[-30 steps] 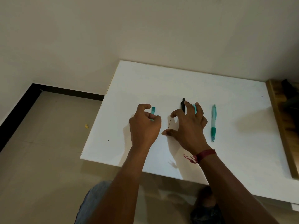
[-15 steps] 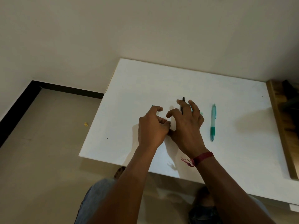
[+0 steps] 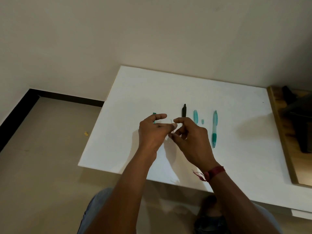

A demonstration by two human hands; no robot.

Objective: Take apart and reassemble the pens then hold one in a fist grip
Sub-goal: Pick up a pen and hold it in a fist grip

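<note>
A small yellow scrap (image 3: 86,133) lies on the floor left of the white table (image 3: 118,132); on the table a short teal piece (image 3: 154,115) peeps out behind the left hand (image 3: 152,134), which hovers above the surface with its forefinger stretched out and its thumb and curled fingers pinching the middle of a thin refill (image 3: 171,123); the refill stands nearly upright between both hands, clear of the table; the right hand (image 3: 191,138), a red thread band (image 3: 215,172) at its wrist, grasps the same refill between hooked forefinger and thumb; beyond it lie, side by side and apart, a black pen part (image 3: 184,110), a clear teal barrel half (image 3: 195,116), a tiny teal bit (image 3: 202,121) and a whole teal pen (image 3: 214,129); a wooden surface (image 3: 283,141) adjoins the table's right edge.
</note>
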